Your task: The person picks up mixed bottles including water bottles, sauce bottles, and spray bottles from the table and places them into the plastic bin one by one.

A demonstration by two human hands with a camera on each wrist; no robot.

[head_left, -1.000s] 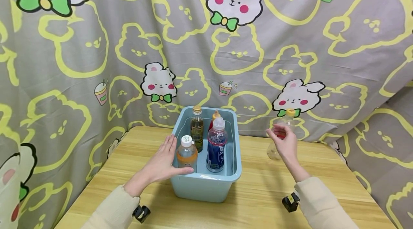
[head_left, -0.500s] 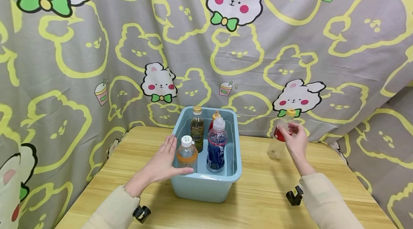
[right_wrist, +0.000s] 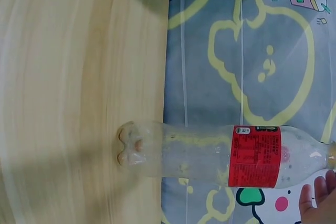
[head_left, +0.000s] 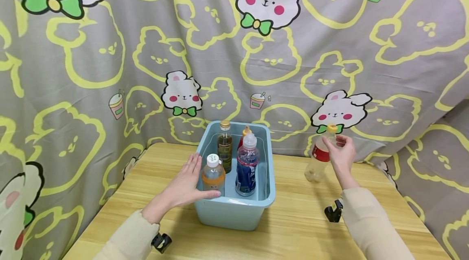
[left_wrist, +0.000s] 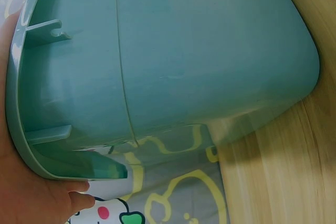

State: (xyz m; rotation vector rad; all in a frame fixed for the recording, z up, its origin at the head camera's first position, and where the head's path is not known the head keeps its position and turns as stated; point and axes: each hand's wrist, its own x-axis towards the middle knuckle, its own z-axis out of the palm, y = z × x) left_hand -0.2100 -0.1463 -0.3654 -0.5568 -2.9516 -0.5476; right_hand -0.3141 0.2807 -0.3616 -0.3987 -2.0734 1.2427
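In the head view, my left hand (head_left: 187, 182) rests on the near left corner of a light blue plastic bin (head_left: 238, 215), fingers straight along the left rim and thumb on the front rim. My right hand (head_left: 342, 154) is at the upper part of a clear plastic bottle (head_left: 318, 166) with a red label and yellow cap, thumb and fingers spread about its neck. The bottle stands upright on the table. In the right wrist view, the fingertips (right_wrist: 320, 187) lie right beside the bottle's neck. The left wrist view shows the bin's outer wall (left_wrist: 210, 51).
Inside the bin stand an orange-banded bottle with a white cap (head_left: 212, 174), a dark glass bottle with a gold cap (head_left: 224, 150), a blue-labelled bottle (head_left: 246, 174) and a red, yellow-topped bottle (head_left: 244, 131). A patterned curtain (head_left: 220, 60) hangs behind the wooden table (head_left: 286, 227).
My right hand has moved from in front of the clear bottle to its right side, then up towards the neck. The left hand has stayed on the rim.
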